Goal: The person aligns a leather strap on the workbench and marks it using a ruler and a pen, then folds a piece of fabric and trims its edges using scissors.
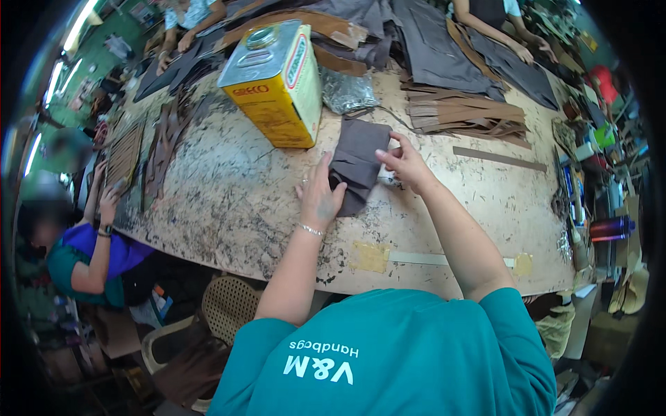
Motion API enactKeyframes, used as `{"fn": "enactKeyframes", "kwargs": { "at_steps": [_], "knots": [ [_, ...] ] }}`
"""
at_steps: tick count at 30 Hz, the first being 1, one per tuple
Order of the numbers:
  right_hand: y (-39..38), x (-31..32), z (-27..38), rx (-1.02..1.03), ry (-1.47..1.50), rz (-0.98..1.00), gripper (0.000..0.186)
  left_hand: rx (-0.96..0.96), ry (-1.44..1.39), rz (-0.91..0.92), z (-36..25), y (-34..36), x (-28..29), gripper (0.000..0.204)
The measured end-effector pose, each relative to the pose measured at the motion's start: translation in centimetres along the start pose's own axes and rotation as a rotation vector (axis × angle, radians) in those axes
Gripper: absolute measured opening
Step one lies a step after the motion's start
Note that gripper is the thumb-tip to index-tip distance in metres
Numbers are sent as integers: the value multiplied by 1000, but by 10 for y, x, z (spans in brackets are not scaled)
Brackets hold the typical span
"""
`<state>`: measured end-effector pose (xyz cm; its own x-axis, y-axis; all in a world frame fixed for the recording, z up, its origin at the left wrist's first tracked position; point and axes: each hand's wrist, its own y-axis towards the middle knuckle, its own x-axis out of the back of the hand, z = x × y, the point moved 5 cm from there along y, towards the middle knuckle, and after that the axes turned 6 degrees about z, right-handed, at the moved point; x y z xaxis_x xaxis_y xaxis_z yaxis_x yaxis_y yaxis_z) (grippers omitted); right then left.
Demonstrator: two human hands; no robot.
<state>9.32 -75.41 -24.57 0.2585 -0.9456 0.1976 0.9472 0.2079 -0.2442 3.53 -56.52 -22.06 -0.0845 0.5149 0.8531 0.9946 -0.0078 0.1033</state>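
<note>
A dark brown leather piece [361,149], layered and creased across its middle, lies on the worktable in front of me. My left hand [320,194] rests at its left edge, fingers stretched out and thumb spread over the lower part. At the right edge is my right hand [411,165]; its thumb presses on the leather and its forefinger bends by the upper corner. The undersides of the fingers there are hidden. Just beyond the leather stand a yellow and silver metal can [277,90] and a crumpled clear plastic bag [349,90].
The worn worktable [229,201] has a pale strip [423,258] taped near its front edge. Brown strips [465,114] and dark leather sheets [444,52] lie at the back. A single strip [499,159] lies right. Co-workers' hands [107,201] are at the left and far sides.
</note>
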Motion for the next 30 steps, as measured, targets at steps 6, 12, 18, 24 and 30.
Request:
{"fn": "enactKeyframes", "kwargs": {
  "at_steps": [6,12,18,24,30],
  "knots": [
    [-37,29,-22,30,-33,-35,77,-306,-686,-29,-7,-3,-15,60],
    [-31,27,15,152,-305,57,72,322,-612,197,43,63,-41,48],
    [-52,25,-10,368,-385,-141,67,86,-258,179,-20,63,-30,35],
    [-137,75,79,830,-635,-433,70,-704,209,-170,-141,2,32,18],
    [-166,78,-5,605,-1205,-239,48,-845,305,-24,-186,-92,-62,16]
  ]
}}
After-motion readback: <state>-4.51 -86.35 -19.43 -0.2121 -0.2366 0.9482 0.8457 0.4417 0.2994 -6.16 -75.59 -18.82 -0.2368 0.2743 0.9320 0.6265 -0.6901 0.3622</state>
